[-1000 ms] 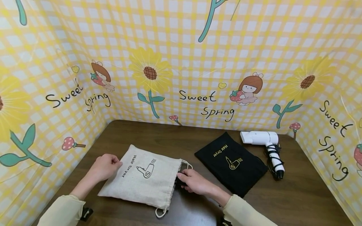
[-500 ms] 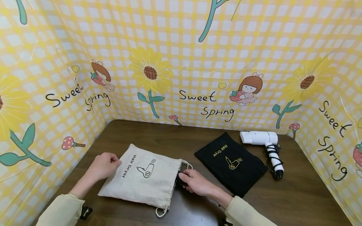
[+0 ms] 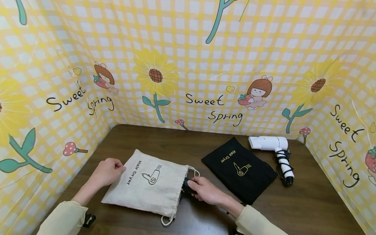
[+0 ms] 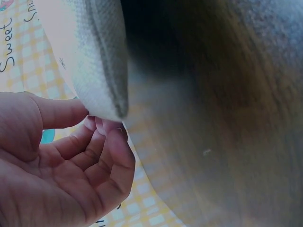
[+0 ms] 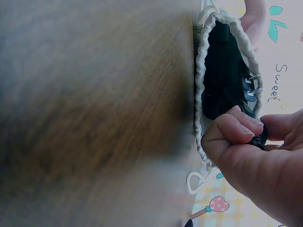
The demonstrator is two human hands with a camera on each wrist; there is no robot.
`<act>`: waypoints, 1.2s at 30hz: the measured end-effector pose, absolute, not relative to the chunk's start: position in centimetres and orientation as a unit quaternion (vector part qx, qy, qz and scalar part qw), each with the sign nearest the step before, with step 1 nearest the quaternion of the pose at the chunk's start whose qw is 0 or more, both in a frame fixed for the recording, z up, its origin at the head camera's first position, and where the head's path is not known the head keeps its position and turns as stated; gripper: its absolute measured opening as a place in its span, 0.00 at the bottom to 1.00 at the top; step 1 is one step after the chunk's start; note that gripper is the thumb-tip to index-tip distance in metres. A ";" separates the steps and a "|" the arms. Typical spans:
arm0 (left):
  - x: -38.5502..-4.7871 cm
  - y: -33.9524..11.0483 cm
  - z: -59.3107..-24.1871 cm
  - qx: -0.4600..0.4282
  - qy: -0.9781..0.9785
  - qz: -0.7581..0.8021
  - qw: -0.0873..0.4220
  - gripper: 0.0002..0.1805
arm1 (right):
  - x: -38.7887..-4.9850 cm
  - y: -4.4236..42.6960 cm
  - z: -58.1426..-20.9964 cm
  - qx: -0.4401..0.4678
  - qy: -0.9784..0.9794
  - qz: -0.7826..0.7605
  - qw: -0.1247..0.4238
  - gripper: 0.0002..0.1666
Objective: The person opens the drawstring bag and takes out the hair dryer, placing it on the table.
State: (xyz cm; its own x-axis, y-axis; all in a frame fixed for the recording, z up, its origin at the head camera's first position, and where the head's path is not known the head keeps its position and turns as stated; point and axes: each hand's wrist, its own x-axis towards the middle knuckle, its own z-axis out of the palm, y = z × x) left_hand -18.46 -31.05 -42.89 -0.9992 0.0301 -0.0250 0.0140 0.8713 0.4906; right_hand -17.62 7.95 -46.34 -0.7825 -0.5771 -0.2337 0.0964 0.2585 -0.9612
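A beige drawstring bag [image 3: 164,195] printed "Hair Dryer" lies on the table with its mouth facing right. My left hand [image 3: 107,171] pinches the bag's closed end between thumb and fingers; the left wrist view shows the fingers curled at that corner. At the mouth, my right hand [image 3: 205,191] grips the end of a black hair dryer [image 3: 187,186], most of which the cloth hides. Through the corded opening, the right wrist view shows its dark body [image 5: 222,80] and a plug [image 5: 249,90] with metal prongs. White drawstring loops [image 3: 167,221] stick out at both sides of the mouth.
A black bag [image 3: 235,169], also printed "Hair Dryer", lies flat to the right. Behind it sits a white hair dryer [image 3: 268,143] with its black cord wound round the handle. Checked yellow cloth [image 3: 199,65] walls in the brown table [image 3: 164,137] at the back and sides.
My right hand has moved slightly right, and a little more of the black hair dryer shows at the bag's mouth. The left hand and the bag have hardly moved.
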 end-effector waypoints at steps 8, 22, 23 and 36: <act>-18.5 -31.1 -43.0 0.012 0.968 0.251 0.012 0.14 | -17.5 8.4 -46.4 -0.170 0.745 -0.581 0.279 0.17; -18.6 -31.2 -43.0 0.010 0.969 0.245 0.012 0.14 | -17.3 8.9 -46.4 -0.157 0.738 -0.590 0.289 0.18; -18.6 -31.1 -42.9 0.009 0.969 0.246 0.013 0.14 | -17.2 8.9 -46.5 -0.157 0.738 -0.589 0.288 0.18; -18.5 -31.3 -43.0 0.006 0.968 0.250 0.015 0.14 | -17.1 9.3 -46.5 -0.153 0.737 -0.592 0.288 0.18</act>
